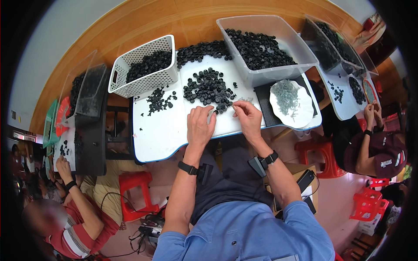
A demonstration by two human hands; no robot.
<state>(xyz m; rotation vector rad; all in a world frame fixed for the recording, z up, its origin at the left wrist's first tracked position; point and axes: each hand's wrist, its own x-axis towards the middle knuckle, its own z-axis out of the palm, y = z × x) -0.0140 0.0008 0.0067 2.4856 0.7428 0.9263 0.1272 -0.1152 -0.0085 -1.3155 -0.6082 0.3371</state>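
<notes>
A heap of small round black caps (204, 87) lies on the white table (159, 137) in front of me, its near end between my hands. At that near end, the thumb and forefinger of my left hand (200, 125) close around a small black cap (215, 112). My right hand (249, 118) is just to the right, thumb and forefinger pinched together; whatever is between them is too small to make out. Left of the heap is a scatter of smaller black pieces (159, 101). A white scalloped plate (303, 114) with thin, clear greenish pieces (286, 96) sits to the right.
Behind the heap stand a white perforated basket (143, 90) and a clear plastic bin (278, 74), both holding black caps. The plate rests partly on a black pad (266, 102). Co-workers sit at tables to the left and right. Red stools (138, 191) stand on the floor.
</notes>
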